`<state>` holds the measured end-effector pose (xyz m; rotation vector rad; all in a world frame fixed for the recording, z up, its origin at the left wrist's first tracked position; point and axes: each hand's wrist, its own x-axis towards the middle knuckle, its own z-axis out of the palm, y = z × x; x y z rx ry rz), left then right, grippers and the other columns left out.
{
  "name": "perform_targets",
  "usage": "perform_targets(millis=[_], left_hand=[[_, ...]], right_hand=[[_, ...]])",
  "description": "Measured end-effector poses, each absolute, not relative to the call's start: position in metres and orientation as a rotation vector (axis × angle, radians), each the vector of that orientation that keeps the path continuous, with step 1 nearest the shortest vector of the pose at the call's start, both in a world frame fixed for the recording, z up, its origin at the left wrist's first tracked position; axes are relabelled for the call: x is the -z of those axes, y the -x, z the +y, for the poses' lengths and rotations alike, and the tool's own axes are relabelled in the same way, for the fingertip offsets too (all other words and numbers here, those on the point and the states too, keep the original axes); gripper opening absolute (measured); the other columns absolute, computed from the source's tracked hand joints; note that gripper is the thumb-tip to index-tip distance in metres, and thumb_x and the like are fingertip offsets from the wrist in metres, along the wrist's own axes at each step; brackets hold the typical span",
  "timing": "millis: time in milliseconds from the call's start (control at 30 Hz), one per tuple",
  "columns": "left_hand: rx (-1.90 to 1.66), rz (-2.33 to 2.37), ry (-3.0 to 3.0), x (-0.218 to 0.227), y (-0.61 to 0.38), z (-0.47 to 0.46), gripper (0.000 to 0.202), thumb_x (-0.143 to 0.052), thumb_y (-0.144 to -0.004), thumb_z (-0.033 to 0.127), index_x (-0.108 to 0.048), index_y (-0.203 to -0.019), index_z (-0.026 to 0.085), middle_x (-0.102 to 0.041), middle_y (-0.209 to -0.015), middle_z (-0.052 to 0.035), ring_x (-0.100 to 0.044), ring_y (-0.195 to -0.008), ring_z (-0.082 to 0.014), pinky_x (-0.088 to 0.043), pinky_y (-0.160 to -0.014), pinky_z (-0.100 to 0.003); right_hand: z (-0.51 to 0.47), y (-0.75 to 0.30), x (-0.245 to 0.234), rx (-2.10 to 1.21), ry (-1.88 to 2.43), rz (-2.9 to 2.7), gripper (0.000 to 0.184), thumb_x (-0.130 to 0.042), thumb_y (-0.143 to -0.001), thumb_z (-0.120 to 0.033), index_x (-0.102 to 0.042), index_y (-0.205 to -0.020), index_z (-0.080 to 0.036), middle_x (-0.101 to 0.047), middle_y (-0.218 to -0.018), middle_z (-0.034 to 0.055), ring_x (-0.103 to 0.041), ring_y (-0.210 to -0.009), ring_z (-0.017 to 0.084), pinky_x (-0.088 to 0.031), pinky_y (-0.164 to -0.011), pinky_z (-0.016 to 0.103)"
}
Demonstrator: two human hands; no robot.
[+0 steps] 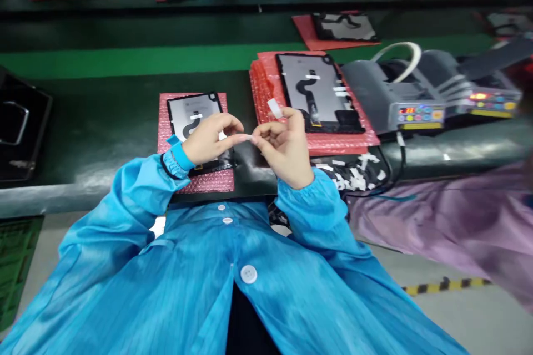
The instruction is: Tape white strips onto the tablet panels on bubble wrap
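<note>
My left hand [210, 136] and my right hand [283, 144] meet above the bench edge, both pinching a small clear strip of tape [249, 137] between their fingertips. Another small white tape piece [275, 107] sticks up from my right index finger. Just beyond my left hand lies an open tablet back [192, 113] on a pink bubble-wrap sheet [208, 180]. A second open tablet [318, 91] rests on a stack of pink bubble wrap [266, 89] beyond my right hand.
A grey machine [400, 94] with coloured buttons stands at the right, its cable running off the bench. Scraps of white tape backing [353, 172] lie near it. More tablets on red sheets ride the green conveyor [125, 58] behind. A black tray [20, 127] sits at left.
</note>
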<state>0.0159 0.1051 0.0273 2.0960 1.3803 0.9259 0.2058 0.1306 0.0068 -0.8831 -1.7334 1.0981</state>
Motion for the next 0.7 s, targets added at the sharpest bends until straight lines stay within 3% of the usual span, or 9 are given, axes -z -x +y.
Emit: perform_targets(millis=[200,467,700], left_hand=[[-0.891,1.619,-1.906,-0.016,0.006,0.099,0.02,-0.057,-0.091,0.029,-0.058,-0.075,0.018,-0.065,-0.077,-0.0016,-0.058,-0.075,-0.0151,-0.046,-0.074,-0.028],[-0.839,1.703,-1.77,-0.01,0.009,0.111,0.018,-0.058,-0.09,0.026,-0.058,-0.074,0.017,-0.063,-0.077,-0.0012,-0.057,-0.075,-0.0154,-0.046,-0.075,-0.03],[-0.531,1.97,-1.775,0.002,0.0,0.128,0.015,-0.055,-0.091,0.024,-0.064,-0.082,0.015,-0.064,-0.101,-0.0109,-0.055,-0.107,-0.028,-0.044,-0.094,-0.043]], right_hand=[[0.147,-0.179,0.004,-1.227,0.929,-1.792,0.057,-0.075,-0.078,-0.042,-0.038,-0.118,-0.027,-0.063,-0.088,-0.0004,-0.065,-0.076,0.016,-0.056,-0.072,0.035],[0.165,-0.161,0.022,-1.29,0.993,-1.73,0.051,-0.072,-0.08,-0.034,-0.036,-0.115,-0.027,-0.058,-0.078,-0.0051,-0.061,-0.069,0.013,-0.054,-0.066,0.031],[0.182,-0.154,0.049,-1.24,1.177,-1.686,0.052,-0.069,-0.079,-0.028,-0.032,-0.116,-0.026,-0.06,-0.081,-0.004,-0.061,-0.066,0.013,-0.054,-0.067,0.034]])
